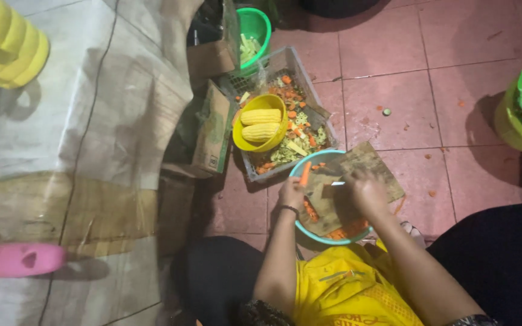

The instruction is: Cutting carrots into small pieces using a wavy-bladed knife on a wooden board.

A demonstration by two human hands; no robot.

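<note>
Yellow cloth covers the person's lap at the bottom of the view, with both forearms reaching forward from it over a teal basin on the pink tiled floor. A worn wooden cutting board lies tilted across the basin's rim. The left hand, a dark band at its wrist, is closed on an orange carrot piece that stands up at the board's left edge. The right hand is curled around a knife, only the pale tip of which shows, pointing left toward the carrot; the two hands sit near each other but apart. Orange carrot cuttings lie in the basin under the board's near edge.

Just beyond the basin stands a grey plastic crate strewn with vegetable scraps, and a yellow bowl holding two peeled corn cobs rests on its left side. A green bowl sits farther back, beside a cardboard box. At the right edge is a green bucket. A pale sack sheet spreads on the left, with a pink sandal on it.
</note>
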